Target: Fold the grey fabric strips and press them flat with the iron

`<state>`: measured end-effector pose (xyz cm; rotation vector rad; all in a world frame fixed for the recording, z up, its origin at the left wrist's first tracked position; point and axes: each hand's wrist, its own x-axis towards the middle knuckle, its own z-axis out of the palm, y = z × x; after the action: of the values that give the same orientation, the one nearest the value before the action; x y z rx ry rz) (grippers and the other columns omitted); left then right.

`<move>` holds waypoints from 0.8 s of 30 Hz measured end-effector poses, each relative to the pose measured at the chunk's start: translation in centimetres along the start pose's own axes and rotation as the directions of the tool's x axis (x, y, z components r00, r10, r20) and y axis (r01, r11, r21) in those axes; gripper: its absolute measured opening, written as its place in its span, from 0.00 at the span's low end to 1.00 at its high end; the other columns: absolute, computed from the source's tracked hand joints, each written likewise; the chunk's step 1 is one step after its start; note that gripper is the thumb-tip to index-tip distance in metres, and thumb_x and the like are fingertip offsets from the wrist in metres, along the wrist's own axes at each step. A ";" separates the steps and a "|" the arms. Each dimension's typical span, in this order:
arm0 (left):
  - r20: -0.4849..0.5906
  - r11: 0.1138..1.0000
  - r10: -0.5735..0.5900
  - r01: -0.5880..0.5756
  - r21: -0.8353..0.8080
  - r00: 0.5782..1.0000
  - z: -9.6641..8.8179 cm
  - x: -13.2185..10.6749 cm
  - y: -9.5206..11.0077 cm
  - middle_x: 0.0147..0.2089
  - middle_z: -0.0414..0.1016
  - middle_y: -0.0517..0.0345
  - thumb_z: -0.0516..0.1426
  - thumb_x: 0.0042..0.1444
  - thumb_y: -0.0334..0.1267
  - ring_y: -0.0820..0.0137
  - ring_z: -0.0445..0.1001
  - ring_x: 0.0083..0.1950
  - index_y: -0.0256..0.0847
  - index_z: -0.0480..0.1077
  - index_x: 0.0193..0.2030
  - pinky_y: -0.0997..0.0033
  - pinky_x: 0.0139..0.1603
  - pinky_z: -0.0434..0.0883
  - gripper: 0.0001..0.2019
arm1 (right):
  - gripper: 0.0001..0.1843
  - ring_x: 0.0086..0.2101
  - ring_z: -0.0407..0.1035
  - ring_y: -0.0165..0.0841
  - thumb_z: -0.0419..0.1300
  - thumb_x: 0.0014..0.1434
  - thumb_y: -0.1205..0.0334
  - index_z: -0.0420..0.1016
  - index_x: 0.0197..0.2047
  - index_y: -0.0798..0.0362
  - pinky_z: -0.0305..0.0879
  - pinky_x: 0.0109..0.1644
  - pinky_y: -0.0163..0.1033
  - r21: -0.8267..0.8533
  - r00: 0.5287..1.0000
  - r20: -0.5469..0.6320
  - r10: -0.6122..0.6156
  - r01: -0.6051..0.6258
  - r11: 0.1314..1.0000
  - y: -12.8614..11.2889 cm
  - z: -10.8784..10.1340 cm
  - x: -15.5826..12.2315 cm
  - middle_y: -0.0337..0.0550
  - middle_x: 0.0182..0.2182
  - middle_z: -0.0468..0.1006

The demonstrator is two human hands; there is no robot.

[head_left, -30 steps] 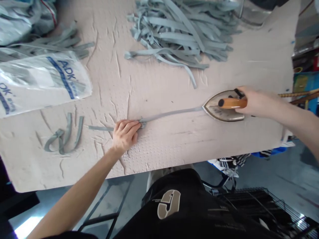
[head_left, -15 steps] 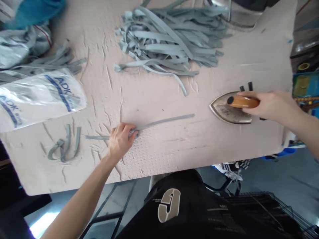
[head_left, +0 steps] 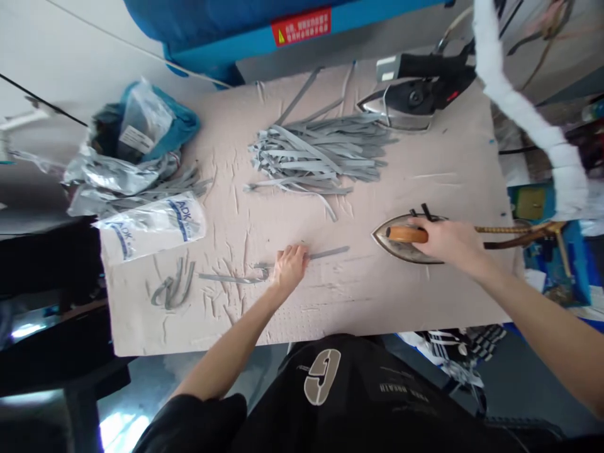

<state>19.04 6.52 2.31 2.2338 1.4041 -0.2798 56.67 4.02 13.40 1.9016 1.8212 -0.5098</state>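
Note:
My left hand (head_left: 290, 267) rests on the table with its fingers bent together over a narrow grey fabric strip (head_left: 330, 253). The strip's free end reaches out to the right, and a looped part lies left of the hand. My right hand (head_left: 453, 244) is wrapped round the wooden handle of an old metal iron (head_left: 396, 251), whose tip points left, just beyond the strip's end. Farther left lies a loose curled grey strip (head_left: 172, 290). A large pile of grey strips (head_left: 316, 151) is spread beyond my hands.
A second iron (head_left: 415, 100), dark-handled, stands at the back right of the padded table (head_left: 425, 302). On the left are a printed plastic bag (head_left: 153, 226) and a blue bag (head_left: 182, 126). A cord (head_left: 504, 236) trails right from the held iron. A blue machine (head_left: 226, 38) borders the back.
The view has widened and tilted up, showing the back of the table. My left hand has slid right along the strip. My right hand still grips the iron near the same spot.

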 end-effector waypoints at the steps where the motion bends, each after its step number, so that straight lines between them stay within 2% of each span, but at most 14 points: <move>1: 0.009 1.000 0.000 0.000 0.013 1.000 0.0 0.0 0.1 0.51 0.78 0.45 0.56 0.67 0.36 0.54 0.72 0.56 0.39 0.70 0.54 0.54 0.55 0.65 0.10 | 0.33 0.34 0.74 0.47 0.50 0.67 0.42 0.72 0.67 0.51 0.52 0.35 0.44 0.010 1.000 -0.006 -0.009 0.009 1.000 0.1 0.0 -0.1 0.61 0.38 0.83; 8: 0.059 0.997 0.038 -0.042 0.064 0.998 -0.5 -0.9 0.0 0.54 0.75 0.43 0.54 0.68 0.37 0.54 0.70 0.58 0.40 0.70 0.53 0.53 0.58 0.63 0.10 | 0.33 0.37 0.77 0.50 0.49 0.66 0.41 0.74 0.64 0.51 0.60 0.36 0.46 0.088 0.998 -0.056 -0.042 0.047 0.995 0.7 1.1 0.2 0.59 0.39 0.84; 13: 0.065 0.998 0.005 -0.009 0.058 0.998 0.0 -1.0 1.5 0.55 0.72 0.40 0.52 0.68 0.37 0.52 0.68 0.60 0.40 0.70 0.50 0.49 0.59 0.63 0.09 | 0.32 0.38 0.78 0.51 0.49 0.65 0.41 0.75 0.63 0.51 0.63 0.38 0.47 0.116 0.996 -0.087 -0.036 0.046 0.992 1.1 2.6 0.8 0.58 0.39 0.84; 17: 0.079 1.000 0.006 -0.006 -0.007 0.997 -0.5 -0.8 2.7 0.54 0.73 0.39 0.52 0.65 0.32 0.53 0.69 0.59 0.40 0.70 0.45 0.50 0.59 0.65 0.07 | 0.31 0.38 0.78 0.49 0.52 0.65 0.47 0.74 0.63 0.55 0.66 0.41 0.48 0.146 0.991 -0.123 -0.046 0.064 0.987 1.1 2.4 0.6 0.59 0.39 0.84; 19: 0.096 0.998 0.014 -0.007 -0.068 0.995 -1.5 -1.0 3.4 0.48 0.76 0.43 0.51 0.65 0.30 0.57 0.74 0.52 0.40 0.69 0.45 0.55 0.54 0.69 0.07 | 0.33 0.44 0.76 0.50 0.55 0.63 0.49 0.71 0.66 0.59 0.67 0.46 0.50 0.156 0.983 -0.170 -0.072 0.099 0.983 0.2 1.5 -0.2 0.62 0.45 0.82; 21: 0.119 0.989 0.043 -0.025 -0.146 0.992 -3.2 -1.7 4.3 0.39 0.77 0.50 0.50 0.66 0.31 0.62 0.76 0.42 0.41 0.67 0.45 0.61 0.46 0.71 0.07 | 0.35 0.54 0.71 0.50 0.55 0.64 0.50 0.66 0.69 0.60 0.64 0.56 0.52 0.156 0.961 -0.245 -0.129 0.170 0.973 -1.6 0.2 -1.5 0.63 0.54 0.78; 23: 0.132 0.973 0.100 -0.069 -0.222 0.986 -5.7 -3.1 5.3 0.35 0.77 0.57 0.49 0.68 0.33 0.67 0.76 0.36 0.43 0.65 0.46 0.66 0.42 0.71 0.06 | 0.33 0.59 0.65 0.48 0.53 0.66 0.49 0.67 0.68 0.58 0.58 0.64 0.52 0.202 0.905 -0.356 -0.232 0.317 0.927 -4.3 -1.4 -3.2 0.60 0.59 0.74; 24: 0.127 0.958 0.142 -0.104 -0.267 0.982 -7.2 -4.1 5.8 0.35 0.77 0.59 0.49 0.68 0.34 0.68 0.76 0.36 0.44 0.65 0.46 0.68 0.43 0.71 0.05 | 0.31 0.60 0.64 0.46 0.52 0.68 0.49 0.69 0.66 0.58 0.57 0.65 0.52 0.259 0.857 -0.424 -0.294 0.426 0.867 -5.8 -2.3 -4.0 0.58 0.59 0.74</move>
<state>21.81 4.82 11.85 2.0316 1.1482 -0.1986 50.57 2.13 17.14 1.9779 2.5185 -0.6682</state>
